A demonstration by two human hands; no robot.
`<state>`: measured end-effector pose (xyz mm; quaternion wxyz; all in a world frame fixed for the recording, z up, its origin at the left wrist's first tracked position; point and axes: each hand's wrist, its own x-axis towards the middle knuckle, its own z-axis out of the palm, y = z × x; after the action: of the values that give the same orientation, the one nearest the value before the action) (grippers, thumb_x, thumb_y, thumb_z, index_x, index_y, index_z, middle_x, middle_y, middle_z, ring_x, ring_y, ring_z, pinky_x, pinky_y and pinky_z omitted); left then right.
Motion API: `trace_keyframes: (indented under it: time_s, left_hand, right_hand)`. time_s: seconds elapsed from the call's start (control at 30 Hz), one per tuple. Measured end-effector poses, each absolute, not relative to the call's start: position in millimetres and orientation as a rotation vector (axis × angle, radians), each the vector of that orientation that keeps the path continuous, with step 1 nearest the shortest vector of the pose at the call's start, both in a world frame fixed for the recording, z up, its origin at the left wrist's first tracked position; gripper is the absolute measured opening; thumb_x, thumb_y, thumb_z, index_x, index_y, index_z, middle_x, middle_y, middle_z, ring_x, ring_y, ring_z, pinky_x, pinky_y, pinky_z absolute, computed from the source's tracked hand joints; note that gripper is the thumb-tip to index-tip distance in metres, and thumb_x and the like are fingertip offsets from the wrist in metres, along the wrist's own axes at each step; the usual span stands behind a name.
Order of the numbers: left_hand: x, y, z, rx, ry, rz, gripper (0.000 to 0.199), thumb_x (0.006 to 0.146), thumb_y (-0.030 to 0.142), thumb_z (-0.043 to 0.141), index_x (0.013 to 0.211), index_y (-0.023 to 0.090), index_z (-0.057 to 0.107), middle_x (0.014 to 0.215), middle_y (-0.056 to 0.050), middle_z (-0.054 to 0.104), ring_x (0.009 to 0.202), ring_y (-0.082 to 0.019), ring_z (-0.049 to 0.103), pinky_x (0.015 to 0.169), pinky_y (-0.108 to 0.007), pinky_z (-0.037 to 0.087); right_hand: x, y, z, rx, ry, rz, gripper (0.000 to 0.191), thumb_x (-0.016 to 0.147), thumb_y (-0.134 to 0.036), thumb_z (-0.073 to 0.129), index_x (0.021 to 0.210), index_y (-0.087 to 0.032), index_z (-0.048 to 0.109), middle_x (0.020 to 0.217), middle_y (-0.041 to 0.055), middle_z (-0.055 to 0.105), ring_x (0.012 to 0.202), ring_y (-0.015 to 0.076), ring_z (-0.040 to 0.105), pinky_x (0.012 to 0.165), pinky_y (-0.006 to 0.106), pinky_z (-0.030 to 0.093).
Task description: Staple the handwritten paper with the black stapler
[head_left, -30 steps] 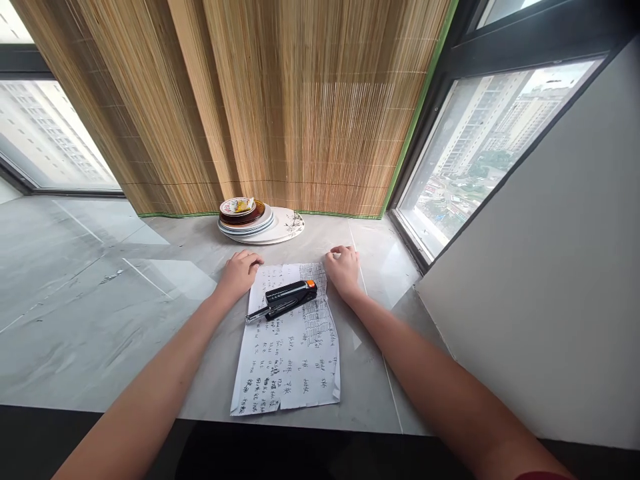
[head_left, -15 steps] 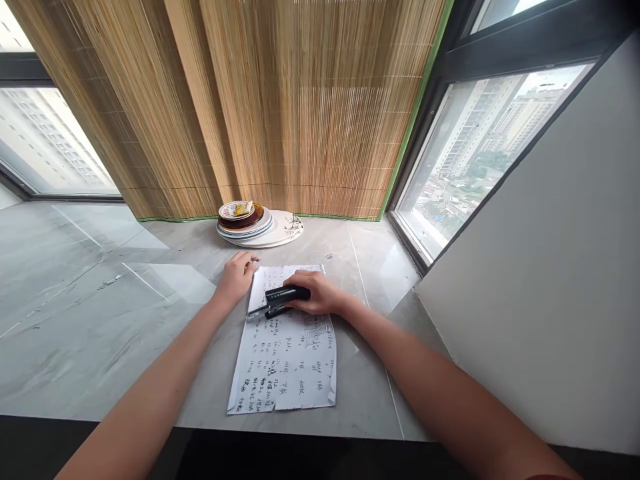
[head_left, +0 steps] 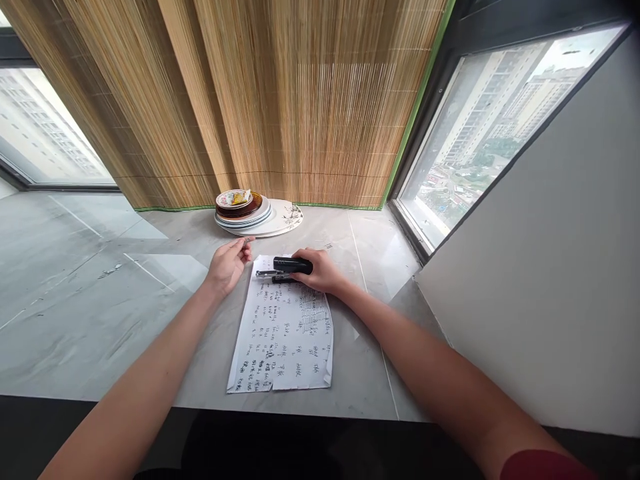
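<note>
The right hand [head_left: 320, 268] is clamped around the rear of a black stapler [head_left: 293, 265], a long, smooth body with a rounded top and a thin, shiny metal strip pointing left. The stapler is over the upper part of a white paper [head_left: 280, 337], creased, handwritten, its bottom edge notched (whether the two touch, I can't tell). Apart from the right hand, the left hand [head_left: 227, 268] is beside the paper's upper left corner, fingers curled and thumb near the fingertips; whether it pinches something small is unclear. Beyond, round plates [head_left: 243, 223] are stacked on a pale oval platter [head_left: 286, 225] upon the glossy, grey-veined desk [head_left: 140, 320], before a ribbed, slatted blind [head_left: 280, 100].
</note>
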<state>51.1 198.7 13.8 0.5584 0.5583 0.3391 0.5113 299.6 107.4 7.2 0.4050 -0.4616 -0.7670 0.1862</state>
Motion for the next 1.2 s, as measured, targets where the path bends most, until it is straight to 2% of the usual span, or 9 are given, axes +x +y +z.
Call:
trace_keyframes:
  time_s: [0.1,0.2,0.4,0.73,1.2]
  left_hand:
    - [54.1,193.5,13.5,1.545,0.870,1.174,0.034,0.085,0.047,0.075,0.101,0.016,0.076,0.084,-0.005,0.064,0.069,-0.013,0.056,0.068,-0.027,0.049]
    - [55.3,187.7,16.3,1.799,0.909,1.110,0.038,0.089,0.050,0.071,0.105,0.017,0.078,0.086,-0.005,0.068,0.071,-0.015,0.059,0.072,-0.030,0.049]
    - [55.1,180.3,25.1,2.238,0.837,1.040,0.031,0.094,0.048,0.065,0.102,0.023,0.081,0.095,-0.007,0.068,0.087,-0.020,0.062,0.076,-0.031,0.048]
    - [56.9,181.6,21.9,2.334,0.725,0.938,0.028,0.089,0.048,0.072,0.099,0.023,0.081,0.090,-0.006,0.066,0.081,-0.019,0.061,0.071,-0.032,0.046]
    - [53.8,189.0,16.0,2.481,0.589,0.959,0.021,0.093,0.040,0.070,0.102,0.024,0.080,0.090,-0.006,0.065,0.085,-0.020,0.062,0.075,-0.034,0.049]
  right_hand:
    - [300.6,108.2,7.3,-1.182,-1.909,0.475,0.024,0.079,-0.026,0.078,0.101,-0.021,0.070,0.093,0.0039,0.071,0.084,0.0197,0.064,0.080,0.032,0.047]
    - [301.9,109.8,5.9,-1.199,-1.879,0.477,0.023,0.079,-0.027,0.078,0.100,-0.021,0.070,0.093,0.0037,0.072,0.083,0.0195,0.064,0.081,0.033,0.047]
    - [302.9,110.1,5.9,-1.199,-1.865,0.472,0.024,0.078,-0.028,0.079,0.100,-0.021,0.070,0.091,0.0028,0.071,0.082,0.0192,0.064,0.078,0.031,0.046]
    - [303.1,109.0,8.0,-1.203,-1.825,0.466,0.023,0.080,-0.028,0.078,0.099,-0.021,0.070,0.091,0.0028,0.072,0.083,0.0188,0.064,0.078,0.031,0.046]
    - [304.5,109.5,8.3,-1.196,-1.818,0.473,0.023,0.081,-0.032,0.078,0.099,-0.021,0.069,0.091,0.0022,0.072,0.082,0.0176,0.065,0.077,0.030,0.047]
